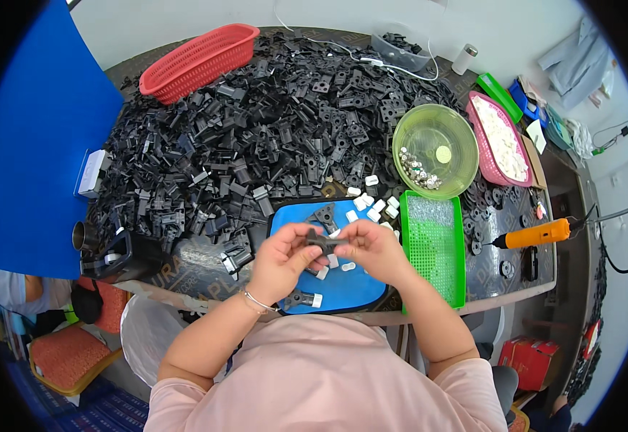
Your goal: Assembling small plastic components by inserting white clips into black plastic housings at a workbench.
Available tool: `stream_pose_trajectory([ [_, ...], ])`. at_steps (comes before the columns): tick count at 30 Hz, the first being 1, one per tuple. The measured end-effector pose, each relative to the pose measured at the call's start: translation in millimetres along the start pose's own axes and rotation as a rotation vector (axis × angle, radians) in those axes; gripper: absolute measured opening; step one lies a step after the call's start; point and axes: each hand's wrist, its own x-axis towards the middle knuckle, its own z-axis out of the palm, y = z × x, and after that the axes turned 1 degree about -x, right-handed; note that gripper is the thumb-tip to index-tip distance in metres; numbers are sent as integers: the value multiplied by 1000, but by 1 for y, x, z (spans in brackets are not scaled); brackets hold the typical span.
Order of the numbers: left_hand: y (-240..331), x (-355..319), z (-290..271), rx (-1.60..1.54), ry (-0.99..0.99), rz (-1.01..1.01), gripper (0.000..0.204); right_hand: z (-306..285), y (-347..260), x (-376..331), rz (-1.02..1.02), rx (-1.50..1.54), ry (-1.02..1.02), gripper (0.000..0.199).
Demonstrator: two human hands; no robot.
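A small black plastic part is gripped between the left hand and the right hand, fingers of both closed on its ends, above a blue mat at the near edge of the table. Small white pieces and another black part are scattered on the mat. A huge heap of black parts is spread across the far table. A green tray is set just right of the mat, a green bowl beyond it, a pink basket farther right, a red basket far left. An orange power screwdriver is laid at the right. A red box is seen on the floor.
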Motion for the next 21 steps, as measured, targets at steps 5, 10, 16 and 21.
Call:
stream_pose_trajectory([
  [5,-9,-2,-6,199,-20,-43,25,-8,19,-25,-382,-895,43,25],
  [10,-11,-2,0,371,-46,21,24,-5,36,-22,-452,-946,11,25],
  [16,-11,4,0,455,-5,56,24,-10,37,-6,-311,-563,133,25],
  [21,-14,18,13,901,-154,296,26,-16,45,2,-315,-810,143,23],
])
